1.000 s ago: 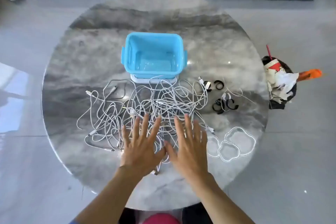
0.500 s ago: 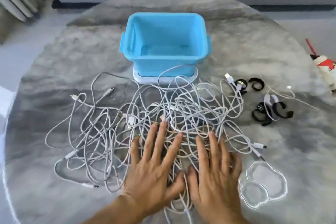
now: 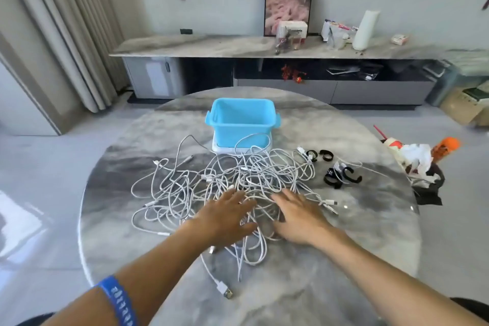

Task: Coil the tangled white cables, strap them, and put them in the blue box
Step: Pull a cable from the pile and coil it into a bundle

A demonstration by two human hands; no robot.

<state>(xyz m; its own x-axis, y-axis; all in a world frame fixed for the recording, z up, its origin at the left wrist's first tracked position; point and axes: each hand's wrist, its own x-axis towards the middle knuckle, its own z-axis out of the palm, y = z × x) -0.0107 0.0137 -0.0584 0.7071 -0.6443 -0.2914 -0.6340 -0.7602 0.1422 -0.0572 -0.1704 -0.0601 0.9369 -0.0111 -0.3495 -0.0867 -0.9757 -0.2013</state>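
A heap of tangled white cables (image 3: 185,188) sprawls over the middle of the round marble table (image 3: 330,259). My left hand (image 3: 227,216) and my right hand (image 3: 299,216) lie flat, palms down, on the near part of the heap, fingers straight and spread. One cable's USB plug (image 3: 226,291) trails toward me. The blue box (image 3: 242,122) stands open on its white lid behind the heap, with one cable loop leaning against its front. Several black straps (image 3: 340,177) lie to the right of the cables.
A bin (image 3: 423,164) stuffed with paper and an orange bottle stands past the table's right edge. A long low sideboard (image 3: 238,45) with boxes, a white roll and a framed picture runs along the far wall. Curtains hang at the left.
The view has tilted up from straight down, so the room behind the table now shows. Both hands stay flat on the cable heap, a little farther apart.
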